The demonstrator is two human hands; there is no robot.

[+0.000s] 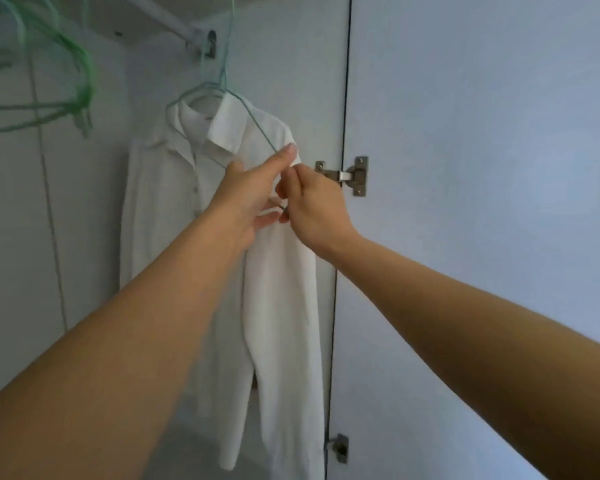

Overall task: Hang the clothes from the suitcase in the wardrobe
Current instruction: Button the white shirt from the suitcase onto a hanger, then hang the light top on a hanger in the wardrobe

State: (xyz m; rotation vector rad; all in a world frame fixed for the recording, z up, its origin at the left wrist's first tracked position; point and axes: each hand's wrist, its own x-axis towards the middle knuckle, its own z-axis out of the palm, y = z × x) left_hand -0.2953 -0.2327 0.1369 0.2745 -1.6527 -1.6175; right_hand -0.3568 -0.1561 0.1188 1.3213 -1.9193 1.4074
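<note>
I cannot see the suitcase from here, and the hook of the green wire hanger point(222, 77) runs out of the top of the frame, so where it catches the white rail point(174, 20) is cut off. The empty green hangers point(49, 64) at upper left are blurred into a tangle. The white shirt point(278, 306) is a soft, lightly creased cloth with a stiff collar and a line of small buttons; it hangs on the thin hanger inside the wardrobe, just beside the door point(465, 168) with its metal hinge point(350, 174). My left hand point(246, 199) reaches to the shirt's shoulder, thumb stretched up against the cloth, fingers loosely spread. My right hand point(312, 206) has its fingers curled, pinching at the hanger's wire end by the shoulder seam, though the exact contact is hard to make out.
</note>
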